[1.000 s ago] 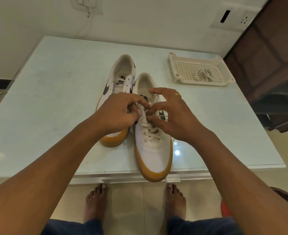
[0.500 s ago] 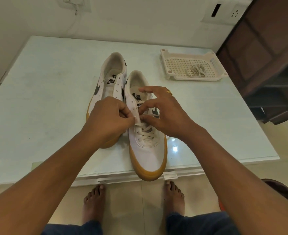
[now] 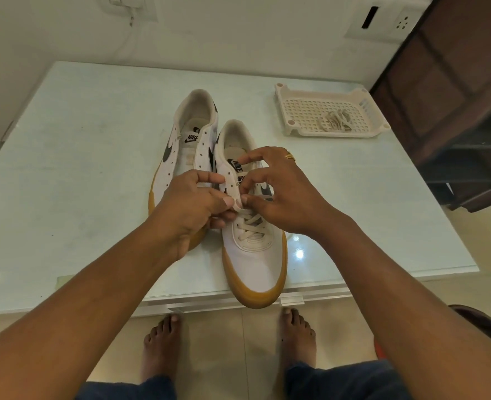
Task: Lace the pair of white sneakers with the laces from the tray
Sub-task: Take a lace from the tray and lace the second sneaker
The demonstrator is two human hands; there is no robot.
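1. With my left hand (image 3: 193,203) I'm pinching the lace (image 3: 250,223) between thumb and forefinger, at the near sneaker's (image 3: 256,267) left flap.
2. My right hand (image 3: 279,192) is curling over the tongue (image 3: 235,166), and its fingertips are pinching the same lace from the other side.
3. The sneaker is lying toe toward me with its long axis running straight away, so its unlaced stretch is sitting just beyond both hands, about equally near.
4. The second sneaker (image 3: 192,134) is waiting unlaced beside it. The spare lace (image 3: 335,121) is lying in the tray (image 3: 284,102), well off to my right.
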